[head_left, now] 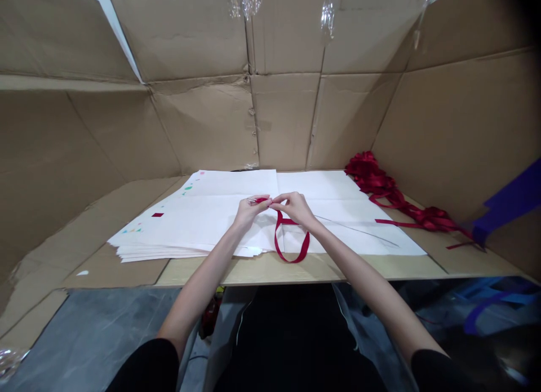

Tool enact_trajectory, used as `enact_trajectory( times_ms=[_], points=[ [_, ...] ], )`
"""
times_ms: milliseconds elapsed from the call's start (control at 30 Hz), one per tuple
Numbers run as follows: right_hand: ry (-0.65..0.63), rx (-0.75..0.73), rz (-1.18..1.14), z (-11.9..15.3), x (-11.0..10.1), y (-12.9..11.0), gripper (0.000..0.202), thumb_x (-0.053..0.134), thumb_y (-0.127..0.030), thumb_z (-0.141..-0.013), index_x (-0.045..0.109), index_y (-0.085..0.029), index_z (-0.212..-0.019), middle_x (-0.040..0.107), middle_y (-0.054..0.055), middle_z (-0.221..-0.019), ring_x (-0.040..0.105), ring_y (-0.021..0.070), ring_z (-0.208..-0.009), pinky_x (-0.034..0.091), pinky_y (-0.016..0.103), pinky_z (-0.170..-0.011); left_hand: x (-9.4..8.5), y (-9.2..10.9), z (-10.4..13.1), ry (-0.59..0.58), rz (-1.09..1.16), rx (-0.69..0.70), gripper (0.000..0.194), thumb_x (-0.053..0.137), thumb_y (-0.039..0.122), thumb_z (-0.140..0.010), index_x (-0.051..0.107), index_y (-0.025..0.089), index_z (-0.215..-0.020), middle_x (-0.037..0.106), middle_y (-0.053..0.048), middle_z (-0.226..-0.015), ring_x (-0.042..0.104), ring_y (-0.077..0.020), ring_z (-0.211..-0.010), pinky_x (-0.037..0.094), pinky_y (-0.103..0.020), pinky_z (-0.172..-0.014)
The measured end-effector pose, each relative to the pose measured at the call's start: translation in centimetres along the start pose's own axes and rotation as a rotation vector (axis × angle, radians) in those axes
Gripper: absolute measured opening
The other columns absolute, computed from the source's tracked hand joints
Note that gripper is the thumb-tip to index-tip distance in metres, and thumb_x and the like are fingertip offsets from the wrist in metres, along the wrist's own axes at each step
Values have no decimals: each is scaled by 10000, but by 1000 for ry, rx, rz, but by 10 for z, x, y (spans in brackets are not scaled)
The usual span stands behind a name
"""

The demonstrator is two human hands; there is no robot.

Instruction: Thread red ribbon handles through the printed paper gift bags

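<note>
Over the white paper sheets (228, 183), my left hand (249, 207) and my right hand (293, 206) meet at the fingertips. Both pinch a red ribbon (304, 248), which hangs from them in a loop past the sheets' front edge. A small shiny metal object shows at my left fingers, too small to make out. From near my right hand a thin dark line (359, 230), like a wire or thread, runs right across the paper. A dark red patch (158, 214) lies on the left sheets among small coloured marks.
A heap of red ribbon (372, 175) trails along the table's right side. Purple ribbon (507, 203) hangs at the far right. Cardboard walls (194, 121) enclose the back and sides. The wooden table edge (262, 272) runs in front of me.
</note>
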State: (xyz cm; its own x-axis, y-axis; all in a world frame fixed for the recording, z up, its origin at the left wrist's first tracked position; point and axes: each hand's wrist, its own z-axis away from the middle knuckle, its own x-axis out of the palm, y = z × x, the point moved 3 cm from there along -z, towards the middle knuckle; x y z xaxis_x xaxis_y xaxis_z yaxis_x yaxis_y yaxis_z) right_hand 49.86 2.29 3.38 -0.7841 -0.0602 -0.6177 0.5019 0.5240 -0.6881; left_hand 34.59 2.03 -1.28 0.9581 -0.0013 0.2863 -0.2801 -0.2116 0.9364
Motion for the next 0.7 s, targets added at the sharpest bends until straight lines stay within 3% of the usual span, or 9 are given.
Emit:
enact_trajectory(
  times_ms=[167,367,500,700],
  points=[
    [-23,21,-44,-1,-2,-4,189,658,-266,-759,755,-197,-905,729,29,-861,636,173,-814,446,244,-757,1,-6,-1,56,116,-26,339,835,322,-535,719,142,-797,694,-70,-861,614,-172,-867,416,-288,-834],
    [-96,2,-103,-4,2,-1,227,624,-261,-779,750,-214,-962,726,25,-937,641,193,-866,453,247,-767,5,-11,1,15,254,-93,250,821,302,-565,703,166,-739,601,-77,-1193,517,-199,-1108,379,-299,-922],
    [-88,-32,45,-4,0,-1,230,617,-269,-794,743,-238,-984,729,8,-904,640,171,-807,441,229,-726,5,-17,1,3,271,-159,349,824,301,-574,722,172,-881,631,-81,-1123,533,-177,-1062,382,-264,-872],
    [-101,-120,235,-4,-4,-7,201,605,-265,-808,749,-256,-948,731,9,-878,636,150,-735,428,223,-701,8,-21,1,-22,228,-147,394,823,341,-562,717,165,-898,642,-92,-1100,545,-197,-1046,392,-273,-845]
  ],
)
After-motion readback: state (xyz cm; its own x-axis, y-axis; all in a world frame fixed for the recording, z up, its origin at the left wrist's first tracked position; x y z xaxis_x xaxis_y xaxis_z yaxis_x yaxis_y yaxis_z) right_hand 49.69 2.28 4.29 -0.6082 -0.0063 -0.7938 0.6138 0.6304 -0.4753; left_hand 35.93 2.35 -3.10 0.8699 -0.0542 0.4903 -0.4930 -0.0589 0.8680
